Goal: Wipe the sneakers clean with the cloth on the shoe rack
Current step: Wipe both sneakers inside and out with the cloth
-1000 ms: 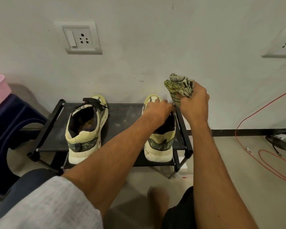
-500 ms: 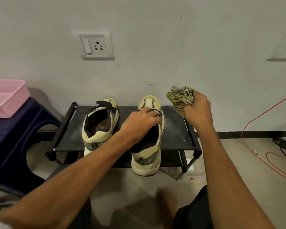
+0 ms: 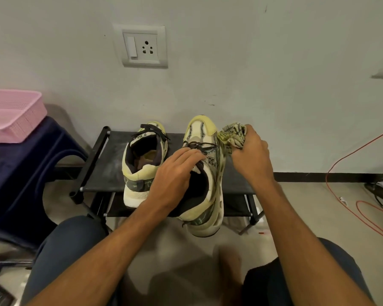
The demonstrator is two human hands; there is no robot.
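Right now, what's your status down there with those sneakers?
Left hand grips sneaker at its collar. Right hand holds cloth against its side. Other sneaker on rack. Nothing blocking.

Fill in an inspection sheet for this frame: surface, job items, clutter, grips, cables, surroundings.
Surface: black rack, top shelf dusty, set against the wall.
Job's things: held sneaker tilted, sole turned right, heel past the rack's front edge; other sneaker upright on the rack; crumpled cloth at the held sneaker's side near the toe.
Clutter: pink basket on a blue stool, left of the rack.
Grips: left hand grips the held sneaker at the laces; right hand holds the cloth.
Cables: red cable looped on the floor, right.
Surroundings: white wall with socket.
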